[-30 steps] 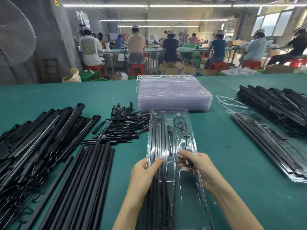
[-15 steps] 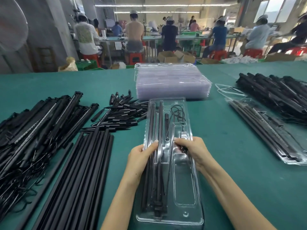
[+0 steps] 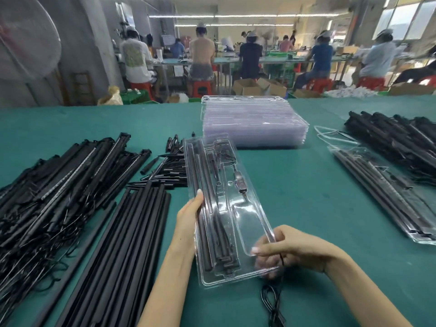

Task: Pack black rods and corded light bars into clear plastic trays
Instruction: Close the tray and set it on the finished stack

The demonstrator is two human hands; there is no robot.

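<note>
A worker's left hand (image 3: 188, 215) and right hand (image 3: 286, 250) grip a filled clear tray (image 3: 226, 208) by its left edge and near right corner above the green table (image 3: 306, 199). Loose black rods (image 3: 118, 244) lie left, empty trays (image 3: 253, 122) stacked beyond

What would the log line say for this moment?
left hand: holds clear tray edge | right hand: grips near corner | tray: rods, cord inside, tilted | cord end: dangling
</note>
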